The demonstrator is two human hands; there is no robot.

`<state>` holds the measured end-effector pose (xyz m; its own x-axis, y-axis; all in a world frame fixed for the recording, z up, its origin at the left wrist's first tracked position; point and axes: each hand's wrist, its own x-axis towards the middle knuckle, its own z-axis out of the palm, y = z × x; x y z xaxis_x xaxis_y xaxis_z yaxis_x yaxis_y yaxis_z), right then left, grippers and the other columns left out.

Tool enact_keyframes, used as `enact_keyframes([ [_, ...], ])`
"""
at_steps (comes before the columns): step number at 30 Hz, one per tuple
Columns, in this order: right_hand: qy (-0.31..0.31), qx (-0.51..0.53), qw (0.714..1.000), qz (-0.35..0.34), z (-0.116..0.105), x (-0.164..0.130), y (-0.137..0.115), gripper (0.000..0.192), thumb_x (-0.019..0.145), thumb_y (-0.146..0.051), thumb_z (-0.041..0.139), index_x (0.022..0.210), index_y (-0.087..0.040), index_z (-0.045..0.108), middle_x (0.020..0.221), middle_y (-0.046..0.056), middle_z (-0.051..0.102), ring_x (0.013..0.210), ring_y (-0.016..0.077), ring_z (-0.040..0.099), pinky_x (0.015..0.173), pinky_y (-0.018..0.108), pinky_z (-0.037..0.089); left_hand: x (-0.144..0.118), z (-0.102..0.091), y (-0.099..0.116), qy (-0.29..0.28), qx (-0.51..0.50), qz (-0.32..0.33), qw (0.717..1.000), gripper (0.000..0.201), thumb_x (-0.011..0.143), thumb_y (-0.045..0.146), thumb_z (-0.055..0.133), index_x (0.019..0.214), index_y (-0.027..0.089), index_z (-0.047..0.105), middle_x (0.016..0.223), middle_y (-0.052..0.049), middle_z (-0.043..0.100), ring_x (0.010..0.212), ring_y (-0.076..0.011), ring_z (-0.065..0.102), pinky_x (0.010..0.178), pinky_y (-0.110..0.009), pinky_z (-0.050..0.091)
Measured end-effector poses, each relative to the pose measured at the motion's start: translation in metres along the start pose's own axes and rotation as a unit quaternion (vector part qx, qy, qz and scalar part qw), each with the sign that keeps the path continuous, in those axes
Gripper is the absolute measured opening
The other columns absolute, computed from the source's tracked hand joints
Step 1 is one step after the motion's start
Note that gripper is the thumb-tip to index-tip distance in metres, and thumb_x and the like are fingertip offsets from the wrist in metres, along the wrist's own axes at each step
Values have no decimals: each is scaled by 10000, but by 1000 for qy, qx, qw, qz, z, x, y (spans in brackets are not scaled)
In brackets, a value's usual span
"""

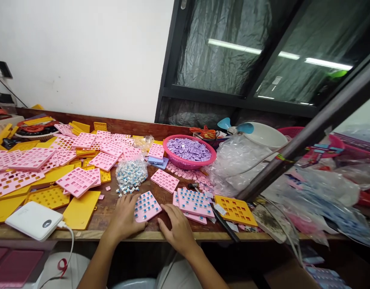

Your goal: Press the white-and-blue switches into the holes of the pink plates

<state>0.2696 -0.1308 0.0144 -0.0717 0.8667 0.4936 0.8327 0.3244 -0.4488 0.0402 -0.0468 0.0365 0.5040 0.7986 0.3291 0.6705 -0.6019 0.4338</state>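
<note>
Our left hand (124, 216) rests flat, fingers loose, touching a pink plate (146, 206) on the worktop (112, 208). Our right hand (178, 228) lies spread beside it, gripping nothing.

Both hands rest flat at the near edge of the wooden tabletop (160, 196). The left hand (124, 218) touches a pink plate (146, 206) studded with blue switches; the right hand (178, 229) lies just right of that plate, fingers spread. Behind the plate sits a clear bag of switches (131, 174), and further back a pink basket (189, 151) of lilac caps. Left of the plate lie yellow trays (81, 210) and a white power bank (34, 220).
</note>
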Motion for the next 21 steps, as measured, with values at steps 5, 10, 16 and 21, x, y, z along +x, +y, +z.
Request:
enact_keyframes([
  [5,44,193,975,100,-10,2,-4,515,945,-433,631,1401,-227,512,1315,139,634,1153,297,626,1006,474,517,-5,-12,5,23,-71,88,993,874,647,352,813,1436,233,456,1417,-133,521,1314,-357,458,1116,-512,402],
  [10,38,483,857,174,-14,-7,-16,545,940,-460,633,1415,-260,456,1183,91,707,993,244,694,902,413,551,-11,-3,31,16,-97,163,982,780,763,388,777,1460,262,450,1468,-122,511,1366,-346,446,1126,-517,425],
  [16,232,457,809,289,-63,-14,28,670,828,-521,733,1399,-262,495,1085,67,712,797,213,675,598,298,544,-4,22,40,83,-88,142,983,690,927,447,645,1535,266,374,1602,-125,387,1460,-331,379,1171,-539,386],
  [21,252,262,873,324,-109,-20,92,621,793,-576,681,1281,-198,621,1010,87,703,717,224,634,571,344,535,0,32,21,48,-97,125,986,528,961,442,601,1444,258,494,1458,-114,565,1343,-298,528,1112,-500,462],
])
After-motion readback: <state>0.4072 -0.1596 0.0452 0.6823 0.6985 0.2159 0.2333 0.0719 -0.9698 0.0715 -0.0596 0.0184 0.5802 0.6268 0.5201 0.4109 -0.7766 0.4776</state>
